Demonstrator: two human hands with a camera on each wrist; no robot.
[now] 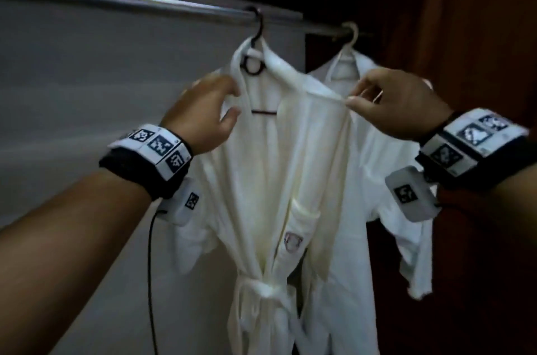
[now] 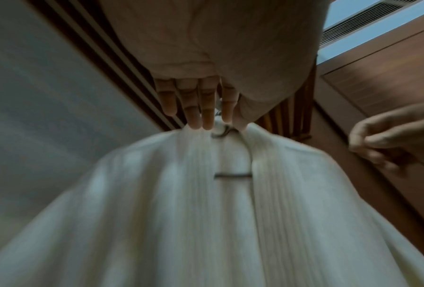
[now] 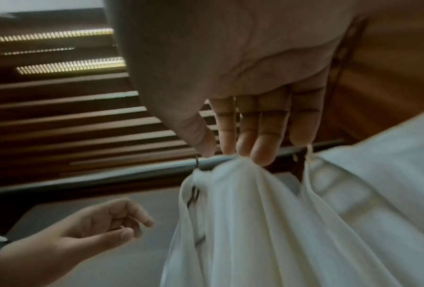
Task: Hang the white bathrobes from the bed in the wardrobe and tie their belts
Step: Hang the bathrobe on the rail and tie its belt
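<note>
With both robes on the rail (image 1: 139, 1) and the front robe (image 1: 279, 180) already belted, we pinch its collar edge in the right hand (image 1: 398, 106), left hand (image 1: 203, 113) loosely curled and empty beside the collar; next, square the lapels.

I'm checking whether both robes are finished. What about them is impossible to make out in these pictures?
- Rear robe: its waist is hidden behind the front robe and the right hand in the head view, so no belt shows.
- Front robe hem: cut off by the bottom edge, head view.
- Chest emblem: too blurred to read.
- Left hand: wrist views too blurred to tell contact with the collar.
</note>
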